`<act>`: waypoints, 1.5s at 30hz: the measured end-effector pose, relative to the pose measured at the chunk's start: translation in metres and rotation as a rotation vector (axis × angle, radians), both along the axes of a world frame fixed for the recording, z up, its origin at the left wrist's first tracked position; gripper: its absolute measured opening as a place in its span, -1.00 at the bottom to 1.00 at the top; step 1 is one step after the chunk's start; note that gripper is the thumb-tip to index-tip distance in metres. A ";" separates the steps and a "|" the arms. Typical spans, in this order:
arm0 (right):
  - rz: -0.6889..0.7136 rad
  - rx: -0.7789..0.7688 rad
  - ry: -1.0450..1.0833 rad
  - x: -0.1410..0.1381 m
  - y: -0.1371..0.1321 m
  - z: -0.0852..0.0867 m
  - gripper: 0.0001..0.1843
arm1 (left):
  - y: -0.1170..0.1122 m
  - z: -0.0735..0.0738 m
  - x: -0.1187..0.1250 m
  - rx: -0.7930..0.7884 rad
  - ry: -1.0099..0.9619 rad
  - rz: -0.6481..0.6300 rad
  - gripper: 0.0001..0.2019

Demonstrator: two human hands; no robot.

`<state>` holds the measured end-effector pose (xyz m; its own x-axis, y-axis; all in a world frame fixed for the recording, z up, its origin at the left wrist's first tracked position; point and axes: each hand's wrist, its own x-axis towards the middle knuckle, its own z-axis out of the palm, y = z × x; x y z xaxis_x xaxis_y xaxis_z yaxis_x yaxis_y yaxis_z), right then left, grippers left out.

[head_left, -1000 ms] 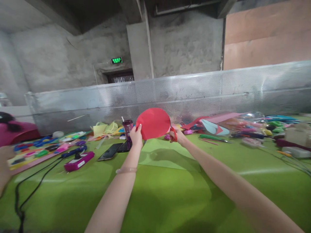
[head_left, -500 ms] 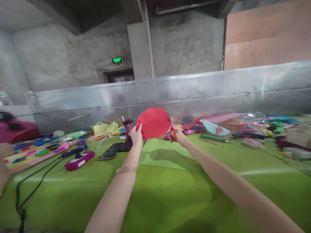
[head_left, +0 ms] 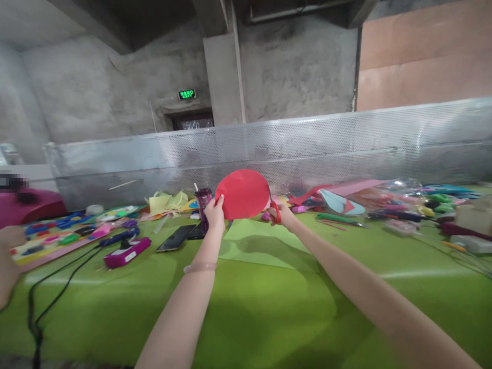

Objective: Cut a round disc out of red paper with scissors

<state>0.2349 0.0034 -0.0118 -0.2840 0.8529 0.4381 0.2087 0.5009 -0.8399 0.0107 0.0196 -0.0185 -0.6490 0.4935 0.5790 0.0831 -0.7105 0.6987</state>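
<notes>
A rounded piece of red paper (head_left: 244, 195) is held up above the table in front of me. My left hand (head_left: 215, 212) pinches its left edge, thumb on the near face. My right hand (head_left: 285, 216) is closed round the orange-red handles of a pair of scissors (head_left: 275, 211). The scissor blades point upward along the paper's right edge; whether they touch it I cannot tell. Beneath the red paper, a light green sheet (head_left: 261, 246) lies flat on the green tabletop (head_left: 269, 307).
To the left are a dark cup with a straw (head_left: 204, 205), a phone (head_left: 177, 238), a purple power strip (head_left: 127, 252) with black cables, and colourful craft pieces. A green-handled knife (head_left: 338, 219) and paper scraps lie right. Another person's arm (head_left: 9, 261) shows at far left.
The view has shifted very slightly. Both hands, the red paper and the scissors stay almost where they were.
</notes>
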 end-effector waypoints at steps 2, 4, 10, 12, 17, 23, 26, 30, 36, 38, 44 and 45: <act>0.006 -0.004 -0.007 0.000 0.001 0.000 -0.73 | 0.000 0.001 -0.001 0.001 -0.030 -0.011 -0.70; 0.008 -0.017 -0.011 0.000 0.001 0.000 -0.75 | 0.000 0.001 -0.001 0.004 -0.062 -0.041 -0.70; 0.012 -0.009 -0.016 0.000 -0.001 0.001 -0.77 | 0.005 0.001 -0.006 -0.010 -0.081 -0.086 -0.68; 0.014 -0.010 -0.015 -0.001 -0.003 0.002 -0.76 | 0.005 0.000 -0.008 -0.032 -0.062 -0.065 -0.67; -0.008 -0.017 -0.002 -0.001 -0.005 0.003 -0.75 | 0.005 0.000 -0.010 -0.057 -0.047 -0.032 -0.65; 0.028 -0.079 0.106 0.001 0.002 0.001 -0.79 | 0.003 0.001 -0.009 -0.071 -0.072 -0.045 -0.65; 0.051 -0.080 0.113 0.002 0.004 0.000 -0.79 | 0.002 0.001 -0.008 -0.066 -0.070 -0.066 -0.65; 0.064 -0.075 0.092 0.003 0.004 0.000 -0.79 | 0.002 0.001 -0.006 -0.059 -0.062 -0.086 -0.64; 0.050 -0.054 0.075 0.002 0.001 0.002 -0.78 | 0.003 0.001 -0.005 -0.063 -0.022 -0.069 -0.63; 0.049 -0.050 0.074 0.002 0.000 0.002 -0.78 | 0.003 0.001 -0.005 -0.064 -0.009 -0.063 -0.62; 0.068 -0.060 0.083 0.002 0.002 0.001 -0.78 | 0.002 0.001 -0.004 -0.065 -0.008 -0.063 -0.62; 0.069 -0.062 0.084 0.002 0.002 0.001 -0.78 | 0.002 0.001 -0.004 -0.066 -0.008 -0.064 -0.62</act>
<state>0.2367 0.0057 -0.0110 -0.3077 0.8588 0.4095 0.1030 0.4580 -0.8830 0.0065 0.0211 -0.0175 -0.6194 0.5709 0.5389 0.0338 -0.6664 0.7449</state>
